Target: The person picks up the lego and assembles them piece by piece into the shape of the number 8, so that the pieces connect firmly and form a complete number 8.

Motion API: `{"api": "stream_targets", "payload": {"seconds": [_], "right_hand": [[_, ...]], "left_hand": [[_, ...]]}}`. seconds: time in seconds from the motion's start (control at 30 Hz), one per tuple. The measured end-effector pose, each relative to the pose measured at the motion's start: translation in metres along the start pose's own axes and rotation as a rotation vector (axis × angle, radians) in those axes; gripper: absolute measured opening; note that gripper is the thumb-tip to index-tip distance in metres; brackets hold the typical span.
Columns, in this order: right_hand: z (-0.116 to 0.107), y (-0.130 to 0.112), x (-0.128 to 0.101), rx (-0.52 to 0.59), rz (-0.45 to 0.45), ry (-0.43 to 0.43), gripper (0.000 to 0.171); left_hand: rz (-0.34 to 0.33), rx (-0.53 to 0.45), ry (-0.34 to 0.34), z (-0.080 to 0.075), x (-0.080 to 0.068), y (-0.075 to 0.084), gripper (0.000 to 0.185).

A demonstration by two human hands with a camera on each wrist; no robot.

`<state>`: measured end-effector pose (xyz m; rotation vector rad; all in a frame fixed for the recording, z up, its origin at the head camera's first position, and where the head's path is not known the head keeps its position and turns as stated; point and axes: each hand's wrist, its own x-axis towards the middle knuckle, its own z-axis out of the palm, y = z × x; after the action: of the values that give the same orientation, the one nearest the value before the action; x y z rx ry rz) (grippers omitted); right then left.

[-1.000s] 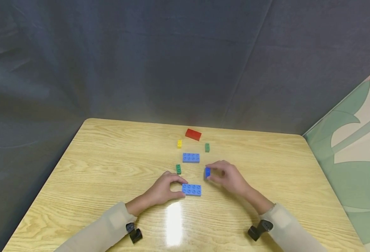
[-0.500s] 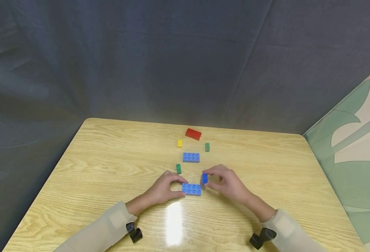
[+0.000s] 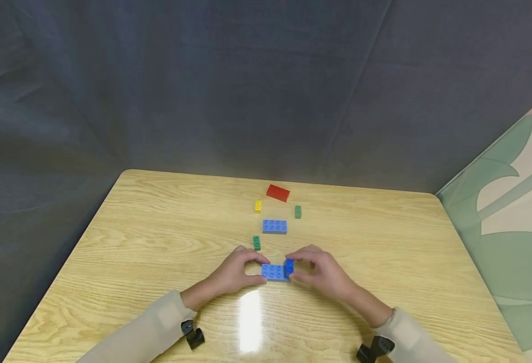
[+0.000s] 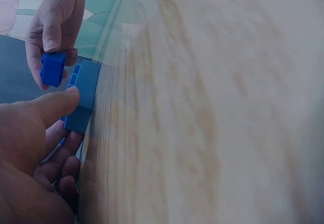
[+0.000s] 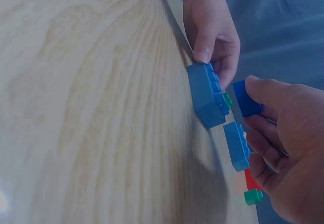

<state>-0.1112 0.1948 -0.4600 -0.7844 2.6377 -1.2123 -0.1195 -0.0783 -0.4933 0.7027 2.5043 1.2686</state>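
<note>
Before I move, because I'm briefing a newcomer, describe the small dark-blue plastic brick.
On the wood-grain table, find the person's right hand. It pinches the small dark-blue plastic brick over the right end of a long light-blue studded brick; it alone is dark blue.

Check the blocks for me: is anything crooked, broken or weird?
The red block at the back looks odd: it sits slanted, while the long blue block nearest it lies straight. No bumps show on the red one, so maybe it's lying on its side. I see nothing broken.
</note>
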Motion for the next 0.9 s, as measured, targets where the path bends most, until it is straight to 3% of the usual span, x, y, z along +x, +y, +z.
{"api": "stream_targets", "payload": {"seconds": [0.9], "right_hand": [[0.013,0.007,-0.001,0.019,-0.002,-0.012,0.036]], "left_hand": [[-0.016,0.002,0.001,0.001,0.0,-0.001,0.034]]}}
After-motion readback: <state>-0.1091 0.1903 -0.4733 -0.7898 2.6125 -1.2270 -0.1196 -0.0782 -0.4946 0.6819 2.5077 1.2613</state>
